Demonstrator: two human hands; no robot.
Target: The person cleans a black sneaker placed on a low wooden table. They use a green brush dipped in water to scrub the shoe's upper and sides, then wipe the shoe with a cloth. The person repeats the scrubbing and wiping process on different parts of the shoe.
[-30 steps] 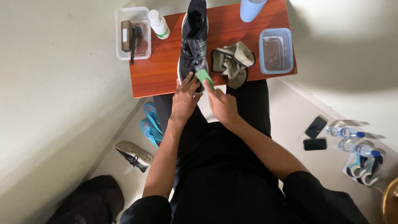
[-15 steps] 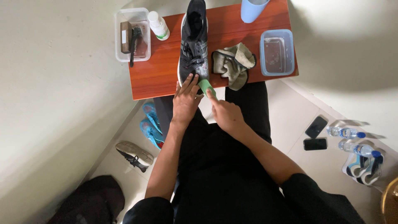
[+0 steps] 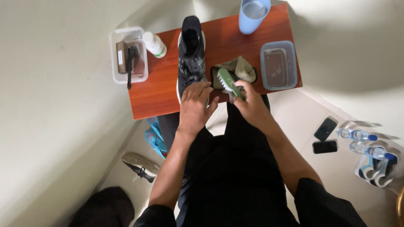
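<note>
Your R hand (image 3: pixel 252 107), clamped on the green brush (image 3: pixel 230 84), is lifting it off the shoe (image 3: pixel 191 54) toward the cloth (image 3: pixel 242 67) beside it, pausing scrubbing; L hand (image 3: pixel 194 105) is still pressing flat on the shoe's heel end.

Reddish wooden table (image 3: pixel 160 90) carries a dark shoe (image 3: pixel 190 54), white bottle (image 3: pixel 154 44), blue cup (image 3: pixel 253 14), two clear tubs, olive cloth (image 3: pixel 240 67)

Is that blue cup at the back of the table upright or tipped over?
Upright. The blue cup stands on the red-brown table, its round open mouth facing up at the camera. Whether it holds anything, I cannot tell.
</note>
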